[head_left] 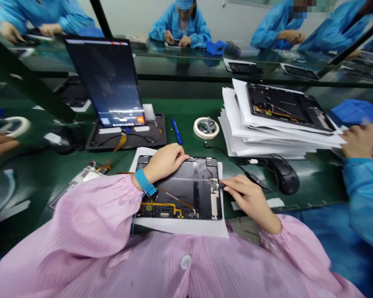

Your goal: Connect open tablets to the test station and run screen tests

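Observation:
An opened tablet point(180, 188) lies on white paper point(186, 227) in front of me, its dark inside, orange flex cables and small circuit parts showing. My left hand point(166, 162), with a blue wrist strap point(145, 182), rests over its far edge. Those fingers are curled together at the rim, thumb pointing right, and their tips are partly hidden. At the right edge of the tablet, my right hand point(247, 196) pinches a small black plug point(223, 186) between thumb and fingers. The plug touches the tablet's side; whether it is fully seated I cannot tell.
Behind stands a lit screen point(108, 87) on a black tray point(160, 132). A blue pen point(177, 130), tape roll point(206, 128), black cable point(233, 161) and mouse point(285, 176) lie around. Papers point(236, 136) carry another opened tablet point(289, 105). A co-worker's hand point(360, 138) is at right.

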`<act>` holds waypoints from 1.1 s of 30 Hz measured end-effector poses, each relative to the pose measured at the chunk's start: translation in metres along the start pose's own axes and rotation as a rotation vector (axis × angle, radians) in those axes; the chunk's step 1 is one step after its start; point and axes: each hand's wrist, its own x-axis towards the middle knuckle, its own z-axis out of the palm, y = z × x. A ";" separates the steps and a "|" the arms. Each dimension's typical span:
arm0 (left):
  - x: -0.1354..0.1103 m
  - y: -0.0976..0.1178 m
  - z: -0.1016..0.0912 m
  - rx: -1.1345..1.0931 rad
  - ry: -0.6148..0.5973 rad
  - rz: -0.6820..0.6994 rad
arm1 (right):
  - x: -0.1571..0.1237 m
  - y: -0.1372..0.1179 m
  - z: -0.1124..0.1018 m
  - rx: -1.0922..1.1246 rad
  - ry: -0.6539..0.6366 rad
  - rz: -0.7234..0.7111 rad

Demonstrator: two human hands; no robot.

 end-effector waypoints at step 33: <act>-0.001 -0.015 -0.004 0.073 -0.152 -0.071 | 0.009 -0.002 0.008 -0.233 -0.041 -0.206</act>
